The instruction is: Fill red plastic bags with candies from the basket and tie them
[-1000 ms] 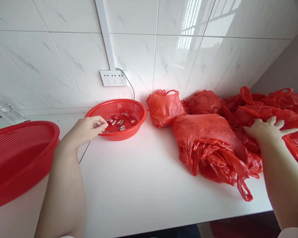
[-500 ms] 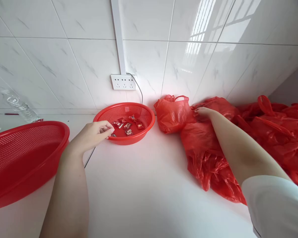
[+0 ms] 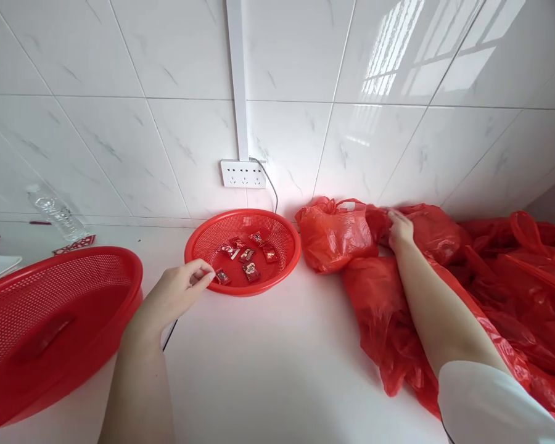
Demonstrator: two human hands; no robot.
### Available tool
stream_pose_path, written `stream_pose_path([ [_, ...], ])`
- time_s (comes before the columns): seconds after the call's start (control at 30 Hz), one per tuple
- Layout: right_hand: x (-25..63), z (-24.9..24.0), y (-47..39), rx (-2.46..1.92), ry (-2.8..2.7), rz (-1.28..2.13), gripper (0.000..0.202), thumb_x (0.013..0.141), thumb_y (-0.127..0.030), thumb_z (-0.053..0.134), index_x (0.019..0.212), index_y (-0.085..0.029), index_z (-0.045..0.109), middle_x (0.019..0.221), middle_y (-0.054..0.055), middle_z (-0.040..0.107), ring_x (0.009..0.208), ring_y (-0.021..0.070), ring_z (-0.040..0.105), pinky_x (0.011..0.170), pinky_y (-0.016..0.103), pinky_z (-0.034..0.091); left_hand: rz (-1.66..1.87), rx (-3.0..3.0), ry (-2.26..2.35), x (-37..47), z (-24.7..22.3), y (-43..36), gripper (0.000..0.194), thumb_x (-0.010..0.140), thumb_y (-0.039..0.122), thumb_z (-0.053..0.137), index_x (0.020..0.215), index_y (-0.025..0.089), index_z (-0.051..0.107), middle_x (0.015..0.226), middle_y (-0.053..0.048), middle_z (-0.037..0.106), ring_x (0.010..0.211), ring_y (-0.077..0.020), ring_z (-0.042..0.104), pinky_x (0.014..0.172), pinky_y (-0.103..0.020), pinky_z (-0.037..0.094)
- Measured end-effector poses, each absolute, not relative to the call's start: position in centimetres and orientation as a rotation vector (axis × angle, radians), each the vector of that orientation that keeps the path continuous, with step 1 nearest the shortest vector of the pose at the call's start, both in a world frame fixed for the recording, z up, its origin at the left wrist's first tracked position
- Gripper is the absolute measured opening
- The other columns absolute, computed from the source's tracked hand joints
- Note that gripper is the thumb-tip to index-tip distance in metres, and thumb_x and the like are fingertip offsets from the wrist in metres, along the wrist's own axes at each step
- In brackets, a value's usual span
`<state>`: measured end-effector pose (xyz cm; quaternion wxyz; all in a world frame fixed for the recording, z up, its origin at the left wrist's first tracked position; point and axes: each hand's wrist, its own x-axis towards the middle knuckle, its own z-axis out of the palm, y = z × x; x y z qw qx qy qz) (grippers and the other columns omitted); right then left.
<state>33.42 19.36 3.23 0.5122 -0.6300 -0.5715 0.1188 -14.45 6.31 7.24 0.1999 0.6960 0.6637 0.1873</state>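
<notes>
Centre-left: my left hand, narrowly curled, at the red basket; centre-right: red bags around my right hand; whether either grips, I cannot tell

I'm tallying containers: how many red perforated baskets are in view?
2. The smaller basket, holding wrapped packets, stands below the socket, beside the left hand. The larger basket stands at the left edge, partly out of frame. Any behind the red bags would be hidden.

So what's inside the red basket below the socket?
Small wrapped packets lie inside the basket. Anything directly beneath them is covered, and the left hand hides part of the left rim.
</notes>
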Motion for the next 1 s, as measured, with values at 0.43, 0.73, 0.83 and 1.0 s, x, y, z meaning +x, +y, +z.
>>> stream_pose_path([
  [0.43,21.8,7.4,6.2,-0.951,-1.427,0.678,0.010,0.079,-0.028,0.070,0.081,-0.023,0.061,0.085,0.003,0.061,0.074,0.0163,0.061,0.069,0.033,0.053,0.924,1.728,1.162,-6.7,5.6,5.6,0.039,0.083,0.044,0.063,0.119,0.030,0.057,0.131,-0.008,0.056,0.117,-0.0250,0.056,0.093,-0.037,0.050],
  [0.73,16.8,1.7,3.0,-0.990,-1.458,1.056,0.031,0.088,-0.046,0.058,0.111,-0.025,0.057,0.112,0.008,0.064,0.101,0.0214,0.063,0.080,0.036,0.055,0.725,1.343,0.756,-1.8,1.4,5.8,0.037,0.084,0.041,0.064,0.116,0.022,0.066,0.108,-0.010,0.071,0.103,-0.0286,0.065,0.095,-0.045,0.047],
  [0.83,17.5,1.5,3.1,-0.956,-1.540,1.210,0.050,0.086,-0.045,0.061,0.131,-0.028,0.045,0.137,0.010,0.050,0.111,0.0210,0.059,0.081,0.035,0.055,0.869,1.239,0.785,-2.0,1.9,6.0,0.032,0.085,0.041,0.063,0.110,0.022,0.068,0.112,-0.008,0.070,0.110,-0.0282,0.063,0.097,-0.041,0.046],
  [1.0,17.7,0.9,2.7,-1.009,-1.773,1.325,0.032,0.085,-0.043,0.063,0.106,-0.020,0.063,0.084,0.002,0.064,0.069,0.0126,0.056,0.065,0.028,0.049,0.905,1.077,0.770,-3.1,2.7,6.2,0.031,0.084,0.039,0.063,0.109,0.021,0.068,0.107,-0.006,0.072,0.113,-0.0272,0.061,0.098,-0.039,0.045],
])
